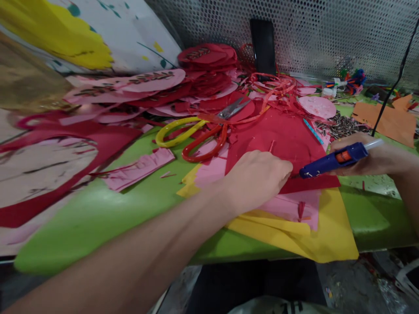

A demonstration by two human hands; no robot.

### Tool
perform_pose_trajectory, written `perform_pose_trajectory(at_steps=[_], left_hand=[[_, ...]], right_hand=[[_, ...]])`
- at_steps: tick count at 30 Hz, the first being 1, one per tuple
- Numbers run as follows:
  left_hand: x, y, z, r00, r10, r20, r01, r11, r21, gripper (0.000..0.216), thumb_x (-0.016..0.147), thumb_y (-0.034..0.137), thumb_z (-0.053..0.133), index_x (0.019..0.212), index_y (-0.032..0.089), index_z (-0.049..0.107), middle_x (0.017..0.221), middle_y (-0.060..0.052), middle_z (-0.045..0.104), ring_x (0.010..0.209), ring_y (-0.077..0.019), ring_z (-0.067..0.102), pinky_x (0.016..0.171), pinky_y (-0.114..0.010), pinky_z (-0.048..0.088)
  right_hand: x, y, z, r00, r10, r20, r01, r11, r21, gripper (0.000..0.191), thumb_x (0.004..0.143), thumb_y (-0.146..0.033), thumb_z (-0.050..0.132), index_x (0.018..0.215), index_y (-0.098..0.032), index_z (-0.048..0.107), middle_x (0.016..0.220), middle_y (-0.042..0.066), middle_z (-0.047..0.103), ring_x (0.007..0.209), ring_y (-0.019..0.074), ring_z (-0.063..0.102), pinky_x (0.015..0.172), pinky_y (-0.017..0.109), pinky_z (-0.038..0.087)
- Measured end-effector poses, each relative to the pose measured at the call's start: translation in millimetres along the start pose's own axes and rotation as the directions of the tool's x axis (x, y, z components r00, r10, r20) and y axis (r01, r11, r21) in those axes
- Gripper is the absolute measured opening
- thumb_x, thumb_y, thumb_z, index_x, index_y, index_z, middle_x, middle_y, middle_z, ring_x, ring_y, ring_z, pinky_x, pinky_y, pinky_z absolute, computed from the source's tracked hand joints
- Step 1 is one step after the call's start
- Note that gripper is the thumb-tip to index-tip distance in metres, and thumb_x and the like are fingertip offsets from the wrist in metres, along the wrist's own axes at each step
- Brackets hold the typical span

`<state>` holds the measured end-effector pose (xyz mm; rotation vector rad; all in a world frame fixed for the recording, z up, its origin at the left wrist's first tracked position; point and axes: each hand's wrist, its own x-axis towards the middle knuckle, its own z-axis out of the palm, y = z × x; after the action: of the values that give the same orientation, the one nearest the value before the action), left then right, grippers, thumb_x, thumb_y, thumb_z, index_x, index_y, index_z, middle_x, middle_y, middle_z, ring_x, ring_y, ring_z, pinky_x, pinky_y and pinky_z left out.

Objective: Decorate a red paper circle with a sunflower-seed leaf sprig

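Observation:
My right hand [381, 162] grips a dark blue glue gun [322, 165] with a clear glue stick out of its back end. The gun's nozzle points left, close over a red sheet [278, 126] and near the fingers of my left hand [262, 176]. That hand is closed and rests on the red sheet; whatever its fingertips pinch is hidden beneath them. Under the red sheet lie pink paper [294, 207] and larger yellow paper [338, 226]. Beyond my left wrist, scissors [209, 131] with one yellow and one orange handle lie partly spread.
Red and pink cut-outs [157, 85] pile up at the back left. A black phone [263, 48] leans on the perforated metal panel [310, 35]. Small striped seeds [343, 125] and orange paper [386, 120] lie at the right, crossed by a black cord [394, 87].

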<state>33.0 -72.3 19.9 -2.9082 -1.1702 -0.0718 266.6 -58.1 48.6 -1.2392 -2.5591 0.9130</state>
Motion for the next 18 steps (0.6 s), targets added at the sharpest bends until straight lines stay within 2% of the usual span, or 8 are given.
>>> perform_pose_trajectory(at_steps=[3,7,14,18], left_hand=[[0,0,1,1.000,-0.002,-0.004,0.002,1.000,0.000,0.017,0.081,0.017,0.049,0.077,0.019,0.066,0.067,-0.002,0.068,0.060,-0.0166,0.062,0.047,-0.025,0.028],[-1,1,3,1.000,0.012,-0.026,-0.013,1.000,-0.023,0.016,0.080,0.016,0.050,0.076,0.018,0.065,0.068,-0.001,0.068,0.061,-0.0146,0.061,0.048,-0.024,0.029],[-3,3,7,0.999,0.026,-0.044,-0.028,0.999,-0.028,0.012,0.081,0.017,0.053,0.077,0.019,0.065,0.071,0.000,0.068,0.063,-0.0152,0.061,0.046,-0.025,0.026],[-4,3,9,0.999,0.028,-0.043,-0.029,0.999,-0.031,0.013,0.081,0.015,0.053,0.076,0.018,0.064,0.072,0.000,0.068,0.062,-0.0144,0.060,0.047,-0.024,0.027]], right_hand=[[-2,2,0,1.000,-0.005,0.006,0.005,1.000,0.021,0.018,0.069,-0.033,0.061,0.074,-0.016,0.058,0.058,-0.002,0.052,0.051,0.0086,0.042,0.045,0.021,0.035],[-4,5,-1,0.999,0.006,0.036,-0.006,1.000,-0.009,0.014,0.069,-0.028,0.060,0.071,-0.015,0.057,0.060,-0.001,0.053,0.052,0.0087,0.044,0.046,0.021,0.036],[-5,9,-3,0.999,0.033,0.032,-0.034,0.999,0.017,0.025,0.068,-0.039,0.064,0.073,-0.016,0.059,0.063,0.001,0.058,0.056,0.0104,0.048,0.050,0.022,0.041],[-8,12,-5,0.993,0.116,0.035,-0.118,0.991,0.060,0.035,0.064,-0.044,0.068,0.087,-0.018,0.062,0.075,0.001,0.064,0.064,0.0134,0.055,0.055,0.025,0.045]])
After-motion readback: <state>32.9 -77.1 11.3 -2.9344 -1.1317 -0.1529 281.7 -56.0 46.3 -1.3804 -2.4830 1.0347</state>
